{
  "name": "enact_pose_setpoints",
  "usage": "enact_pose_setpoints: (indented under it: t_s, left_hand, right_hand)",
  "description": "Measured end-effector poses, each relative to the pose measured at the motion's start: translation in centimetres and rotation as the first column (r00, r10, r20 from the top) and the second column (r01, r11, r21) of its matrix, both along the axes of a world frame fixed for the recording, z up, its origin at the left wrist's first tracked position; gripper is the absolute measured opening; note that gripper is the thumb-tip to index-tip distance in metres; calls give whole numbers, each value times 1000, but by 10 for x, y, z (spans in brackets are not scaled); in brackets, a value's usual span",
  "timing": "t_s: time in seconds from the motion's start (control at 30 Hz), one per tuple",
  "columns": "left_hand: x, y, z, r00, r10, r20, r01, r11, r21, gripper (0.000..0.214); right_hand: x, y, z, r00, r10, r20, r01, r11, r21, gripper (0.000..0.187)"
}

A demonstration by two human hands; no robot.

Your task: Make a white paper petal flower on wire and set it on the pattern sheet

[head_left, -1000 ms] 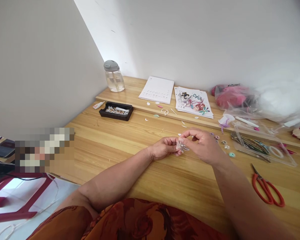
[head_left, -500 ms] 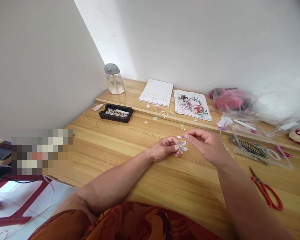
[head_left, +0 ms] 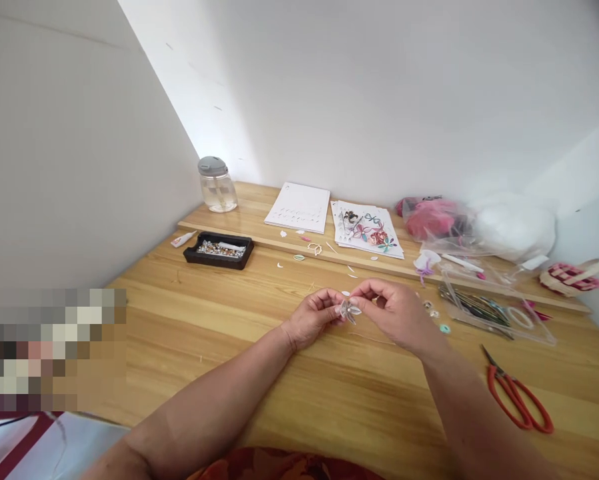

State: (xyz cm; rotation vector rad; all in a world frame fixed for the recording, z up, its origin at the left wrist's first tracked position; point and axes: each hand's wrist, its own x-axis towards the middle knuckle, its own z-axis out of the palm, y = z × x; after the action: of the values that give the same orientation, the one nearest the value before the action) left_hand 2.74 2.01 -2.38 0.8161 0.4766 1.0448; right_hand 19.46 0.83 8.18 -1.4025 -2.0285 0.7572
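My left hand (head_left: 313,321) pinches a small silvery-white flower (head_left: 350,311) by its left side, over the middle of the table. My right hand (head_left: 396,315) is closed, thumb against fingertips, right at the flower's upper edge. Whatever lies between those fingertips is too small to make out. A pale thread (head_left: 374,339) trails across the wood below the hands. Just behind the fingers lies a white petal-shaped piece (head_left: 346,293).
Orange-handled scissors (head_left: 516,393) lie right. A clear tray (head_left: 544,333) of slim tools stands behind them. Farther back are illustrated sheets (head_left: 394,248), a white pad (head_left: 299,203) and a small basket (head_left: 569,279). A black bead tray (head_left: 219,252) and bottle (head_left: 218,190) stand left.
My right hand has come down and left, from apart to touching the flower. The flower has turned in my left hand. The view has tilted up and shifted right.
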Motion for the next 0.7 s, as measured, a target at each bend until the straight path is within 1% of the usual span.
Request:
enact_pose_setpoints:
  t_s: [0.07, 0.13, 0.2, 0.33, 0.47, 0.7]
  left_hand:
    - [-1, 0, 2, 999, 37, 6, -36, 999, -17, 35]
    - [-2, 0, 4, 998, 59, 10, -58, 997, -48, 34]
    - [-2, 0, 7, 998, 59, 12, -58, 995, -83, 34]
    - [-3, 1, 7, 999, 33, 16, -30, 990, -140, 37]
    - [-4, 2, 3, 1000, 12, 13, -10, 990, -138, 38]
    - [-4, 3, -2, 1000, -2, 15, 4, 993, -115, 30]
  right_hand:
    - [3, 6, 0, 999, -52, 14, 51, 998, 40, 20]
    - [12, 19, 1, 992, -125, 32, 122, 989, 79, 20]
    - [23, 38, 4, 978, -203, 55, 197, 975, 105, 19]
    - [48, 87, 13, 926, -352, 135, 325, 927, 187, 16]
    - [59, 132, 16, 863, -440, 247, 371, 886, 280, 16]
    - [67, 196, 14, 794, -508, 333, 408, 852, 328, 15]
